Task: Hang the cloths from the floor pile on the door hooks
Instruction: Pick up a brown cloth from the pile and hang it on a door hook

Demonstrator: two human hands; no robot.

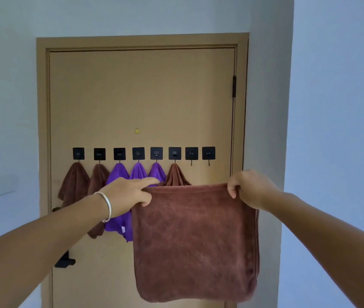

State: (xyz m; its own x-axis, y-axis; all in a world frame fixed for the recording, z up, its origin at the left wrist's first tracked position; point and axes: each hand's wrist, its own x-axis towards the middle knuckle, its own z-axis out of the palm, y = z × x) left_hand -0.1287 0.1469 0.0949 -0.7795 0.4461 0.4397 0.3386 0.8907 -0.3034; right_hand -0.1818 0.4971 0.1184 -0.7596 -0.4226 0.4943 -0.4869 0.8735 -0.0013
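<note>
A: Where's the brown terry cloth [195, 241]?
B: Lower centre of frame, before the tan door [141, 96]: left hand [130, 195] and right hand [249, 188] each pinch a top corner (spread flat).

You have eight hooks [78, 153] on the door [142, 96]; six carry cloths, two hang bare. Brown cloths [195, 241] number four, one in your hands; purple cloths [118, 172], three.

Brown cloth [195, 241] in the grip of both hands, left hand [130, 196], right hand [251, 188], before door hooks [200, 153]
</note>
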